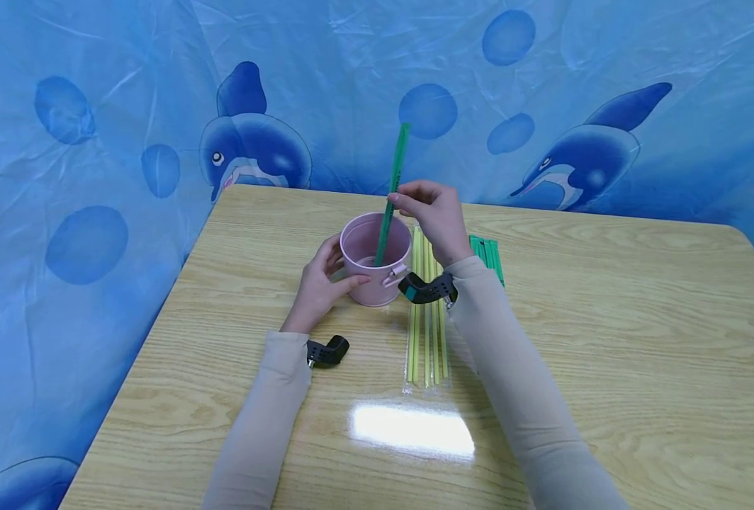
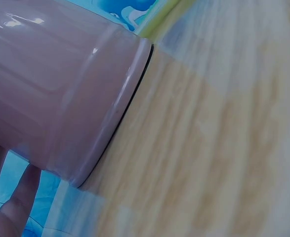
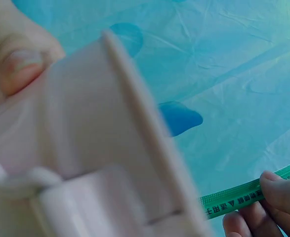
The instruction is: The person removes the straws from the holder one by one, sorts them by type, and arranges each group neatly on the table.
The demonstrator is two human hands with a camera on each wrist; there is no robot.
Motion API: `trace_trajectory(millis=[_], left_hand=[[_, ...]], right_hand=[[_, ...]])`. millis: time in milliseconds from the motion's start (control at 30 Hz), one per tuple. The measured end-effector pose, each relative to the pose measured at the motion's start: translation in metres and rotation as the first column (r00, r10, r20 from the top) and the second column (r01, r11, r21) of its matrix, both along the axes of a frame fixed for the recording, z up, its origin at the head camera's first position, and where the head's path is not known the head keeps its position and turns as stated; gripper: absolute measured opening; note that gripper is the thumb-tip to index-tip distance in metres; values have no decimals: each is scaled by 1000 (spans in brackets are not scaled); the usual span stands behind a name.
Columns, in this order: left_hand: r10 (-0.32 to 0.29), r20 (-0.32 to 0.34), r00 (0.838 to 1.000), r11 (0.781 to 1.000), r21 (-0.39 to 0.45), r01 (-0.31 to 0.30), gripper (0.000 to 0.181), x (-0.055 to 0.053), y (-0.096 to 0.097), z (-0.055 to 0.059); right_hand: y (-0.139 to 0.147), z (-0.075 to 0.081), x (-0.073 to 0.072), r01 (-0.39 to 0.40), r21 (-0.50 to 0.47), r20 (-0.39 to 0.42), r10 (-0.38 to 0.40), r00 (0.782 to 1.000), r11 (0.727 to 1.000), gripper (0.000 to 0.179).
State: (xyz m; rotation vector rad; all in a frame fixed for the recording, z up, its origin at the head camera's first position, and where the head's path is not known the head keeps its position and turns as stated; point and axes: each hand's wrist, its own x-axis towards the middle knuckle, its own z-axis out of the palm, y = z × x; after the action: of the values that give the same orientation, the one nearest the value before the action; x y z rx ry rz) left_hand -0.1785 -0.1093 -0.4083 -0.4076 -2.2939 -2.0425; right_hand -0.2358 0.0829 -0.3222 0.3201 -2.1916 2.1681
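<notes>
A small pink metal pail (image 1: 375,287) stands upright on the table. My left hand (image 1: 317,287) grips its left side, thumb across the front and fingers around the back. In the left wrist view the pail (image 2: 61,84) fills the left, with parts of fingers beneath it. My right hand (image 1: 437,216) pinches a long, narrow green wrapped stick (image 1: 399,159) between thumb and fingers. The stick's lower end is inside the pail and its upper end rises above the rim. Dark printing shows on the green wrapper (image 3: 233,204) in the right wrist view; its contents are hidden.
Right of the pail lie several long yellow sticks (image 1: 428,347) in clear wrappers, partly under my right forearm. More green wrapped sticks (image 1: 488,256) lie beyond my right wrist. A blue dolphin-print sheet (image 1: 364,85) hangs behind the wooden table (image 1: 638,340).
</notes>
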Motion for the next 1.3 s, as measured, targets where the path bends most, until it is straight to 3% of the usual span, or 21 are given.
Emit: trace_trajectory(millis=[300, 567, 867, 1300], left_hand=[[1, -13, 1000, 1000, -2, -1, 74, -2, 0, -3], [2, 1, 1000, 1000, 3, -2, 77, -1, 0, -2], [-1, 0, 1000, 1000, -1, 1, 77, -1, 0, -2], [1, -14, 1000, 1000, -11, -1, 76, -2, -2, -4]], right_hand=[[10, 15, 10, -13, -57, -60, 9, 998, 998, 6], [21, 30, 23, -47, -173, -103, 29, 994, 984, 9], [30, 43, 38, -40, -168, -185, 9, 983, 985, 14], [44, 54, 53, -50, -215, -213, 3, 977, 975, 10]])
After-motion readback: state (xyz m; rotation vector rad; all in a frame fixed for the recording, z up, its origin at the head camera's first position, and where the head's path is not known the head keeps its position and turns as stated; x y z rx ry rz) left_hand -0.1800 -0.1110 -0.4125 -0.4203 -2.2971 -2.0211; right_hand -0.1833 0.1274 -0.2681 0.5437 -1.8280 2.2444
